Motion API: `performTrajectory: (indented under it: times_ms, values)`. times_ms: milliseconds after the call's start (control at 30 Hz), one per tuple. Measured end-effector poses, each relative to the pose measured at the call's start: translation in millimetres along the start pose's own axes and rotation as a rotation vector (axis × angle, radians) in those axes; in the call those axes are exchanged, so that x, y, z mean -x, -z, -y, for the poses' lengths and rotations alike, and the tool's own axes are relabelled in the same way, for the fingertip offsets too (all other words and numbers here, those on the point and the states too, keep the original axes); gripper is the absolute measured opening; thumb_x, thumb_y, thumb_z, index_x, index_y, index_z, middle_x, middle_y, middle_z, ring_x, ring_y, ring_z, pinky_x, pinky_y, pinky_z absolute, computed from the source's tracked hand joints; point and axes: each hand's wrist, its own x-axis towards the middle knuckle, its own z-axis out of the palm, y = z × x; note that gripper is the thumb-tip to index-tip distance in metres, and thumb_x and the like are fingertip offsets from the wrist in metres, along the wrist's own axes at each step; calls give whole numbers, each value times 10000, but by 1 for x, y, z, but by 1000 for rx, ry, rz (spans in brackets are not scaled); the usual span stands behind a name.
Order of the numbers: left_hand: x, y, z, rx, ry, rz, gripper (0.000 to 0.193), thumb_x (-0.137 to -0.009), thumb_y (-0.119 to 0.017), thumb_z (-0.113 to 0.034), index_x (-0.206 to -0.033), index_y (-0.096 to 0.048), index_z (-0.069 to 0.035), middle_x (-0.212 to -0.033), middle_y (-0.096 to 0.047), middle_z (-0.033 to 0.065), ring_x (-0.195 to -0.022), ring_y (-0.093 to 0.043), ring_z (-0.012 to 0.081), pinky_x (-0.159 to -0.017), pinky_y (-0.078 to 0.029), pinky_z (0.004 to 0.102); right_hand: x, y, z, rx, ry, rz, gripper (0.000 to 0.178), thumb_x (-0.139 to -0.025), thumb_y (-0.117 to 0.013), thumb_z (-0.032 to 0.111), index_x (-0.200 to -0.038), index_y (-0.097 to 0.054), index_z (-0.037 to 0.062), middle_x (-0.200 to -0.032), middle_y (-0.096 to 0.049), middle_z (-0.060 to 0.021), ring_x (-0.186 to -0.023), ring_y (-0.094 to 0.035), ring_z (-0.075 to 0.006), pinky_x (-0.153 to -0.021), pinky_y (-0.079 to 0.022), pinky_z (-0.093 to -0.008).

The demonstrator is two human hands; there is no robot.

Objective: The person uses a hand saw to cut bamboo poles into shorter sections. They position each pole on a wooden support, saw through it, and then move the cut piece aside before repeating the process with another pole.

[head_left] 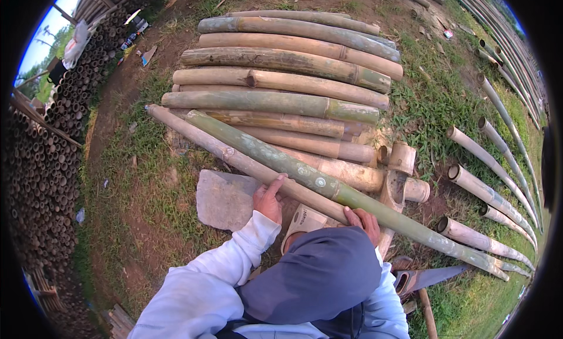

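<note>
A light brown bamboo pole point(249, 165) slants across in front of me, from the far left down to the right. My left hand point(268, 200) grips its near side around the middle, fingers bent against it. Further right, my right hand point(365, 224) has its fingers over the same pole close to my raised knee. Just beyond, a longer green bamboo pole point(275, 157) with pale spots lies alongside, nearly touching. Where the brown pole goes past my right hand is hidden.
Several cut bamboo lengths point(264, 103) lie in rows beyond the poles. A grey stone slab point(226, 199) sits by my left hand, a handsaw point(431, 278) at lower right. Bamboo pieces point(403, 157) form a support under the green pole. Stacked bamboo point(44, 175) rises at left; long poles point(487, 186) lie right.
</note>
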Motion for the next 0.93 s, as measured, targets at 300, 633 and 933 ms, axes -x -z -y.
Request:
performTrajectory:
  times_ms: [300, 633, 933]
  values:
    - [7, -51, 38, -129, 299, 341, 413, -1041, -598, -311, -1229, -580, 56, -1060, -715, 199, -834, -745, 260, -723, -619, 346, 29, 82, -45, -4, -191, 2, 481, -802, -805, 125, -1273, -706, 101, -1093, -659, -142, -983, -606, -348, -879, -509, -429]
    - [13, -63, 16, -774, 437, 505, 402, -1004, -652, -364, -1017, -687, 36, -862, -742, 145, -788, -741, 212, -682, -596, 313, 30, 74, -66, 49, -211, 103, 507, -828, -788, 202, -1321, -684, 152, -1125, -671, -96, -1007, -602, -318, -919, -455, -426]
    - [0, -121, 26, -1546, -1083, 899, 543, -797, -825, -378, -1225, -643, -97, -1201, -649, 137, -1119, -615, 288, -994, -473, 430, 19, 65, -88, 29, -393, 205, 462, -844, -772, 259, -1299, -695, 232, -1162, -686, -45, -1109, -567, -283, -1062, -375, -461]
